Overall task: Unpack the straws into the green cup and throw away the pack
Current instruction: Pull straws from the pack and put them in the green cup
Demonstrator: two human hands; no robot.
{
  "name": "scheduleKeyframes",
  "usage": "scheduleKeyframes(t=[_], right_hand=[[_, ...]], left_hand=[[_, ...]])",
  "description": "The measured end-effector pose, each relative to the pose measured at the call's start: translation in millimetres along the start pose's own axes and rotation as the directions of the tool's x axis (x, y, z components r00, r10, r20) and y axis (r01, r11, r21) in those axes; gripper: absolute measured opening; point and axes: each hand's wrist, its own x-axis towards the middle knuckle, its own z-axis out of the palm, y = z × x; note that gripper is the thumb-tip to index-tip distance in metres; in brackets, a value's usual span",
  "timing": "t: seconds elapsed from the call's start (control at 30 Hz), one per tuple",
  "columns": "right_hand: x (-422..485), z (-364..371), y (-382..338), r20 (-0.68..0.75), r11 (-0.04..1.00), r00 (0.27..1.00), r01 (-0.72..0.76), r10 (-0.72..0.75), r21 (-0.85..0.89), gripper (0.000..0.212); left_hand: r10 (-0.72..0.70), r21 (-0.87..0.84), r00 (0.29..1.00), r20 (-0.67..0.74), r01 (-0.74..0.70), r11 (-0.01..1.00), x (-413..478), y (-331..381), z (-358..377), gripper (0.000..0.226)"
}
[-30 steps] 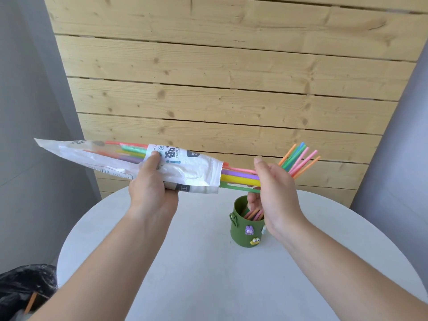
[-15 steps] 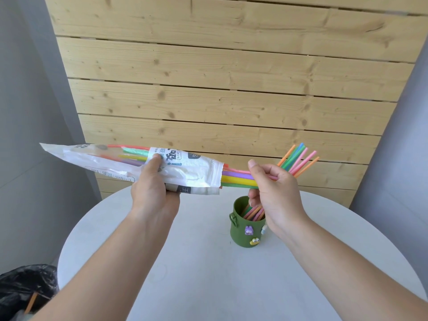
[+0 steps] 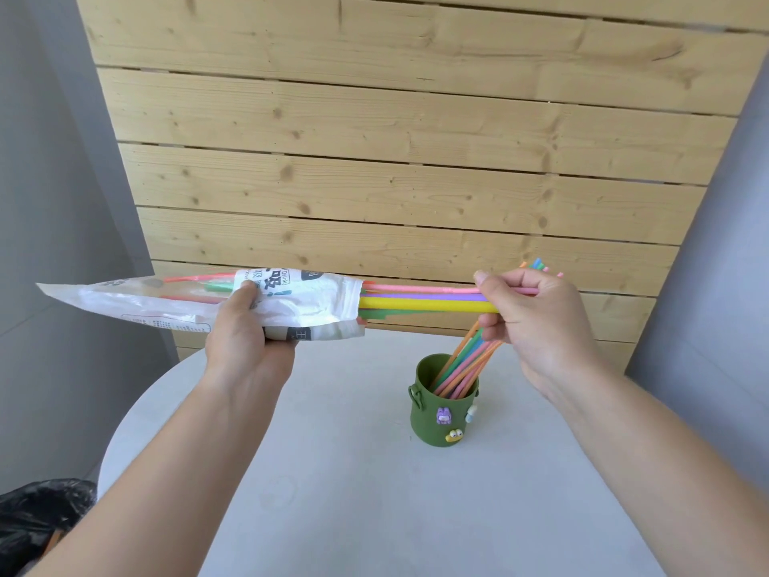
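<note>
L hand (image 3: 245, 339) grips the straw pack (image 3: 166, 301) mid-length, level, above the round table's (image 3: 333, 514) far edge. R hand (image 3: 537, 318) pinches the yellow, purple & pink straws (image 3: 420, 304) poking from its open end. Green cup (image 3: 441, 414) stands below R hand, well back from the near edge. Black bin bag (image 3: 37, 522) sits low, off the table's left edge.

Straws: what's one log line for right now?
left grip holds pack | right grip pinches straws partly out | cup holds other straws
</note>
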Motion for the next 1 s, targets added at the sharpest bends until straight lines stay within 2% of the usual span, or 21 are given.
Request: scheduleKeyframes(t=[0.3, 0.57, 0.67, 1.0], right_hand=[[13, -43, -23, 0.022, 0.993, 0.998, 0.054, -0.052, -0.108, 0.017], [20, -69, -32, 0.015, 0.979, 0.997, 0.083, -0.081, -0.184, 0.018], [21, -75, -33, -0.001, 0.971, 0.996, 0.088, -0.090, -0.223, 0.019], [28, -111, -46, 0.001, 0.916, 0.997, 0.070, -0.076, -0.394, 0.021]], left_hand=[[-0.030, -0.001, 0.999, -0.018, 0.030, 1.000, 3, -5, -1, 0.006], [-0.047, -0.021, 0.998, -0.042, 0.046, 0.999, 7, -11, -3, 0.028], [-0.052, -0.014, 0.997, -0.049, 0.051, 0.999, 8, -10, -2, 0.018], [-0.030, -0.025, 0.997, -0.075, 0.029, 0.999, 8, -5, -4, 0.022]])
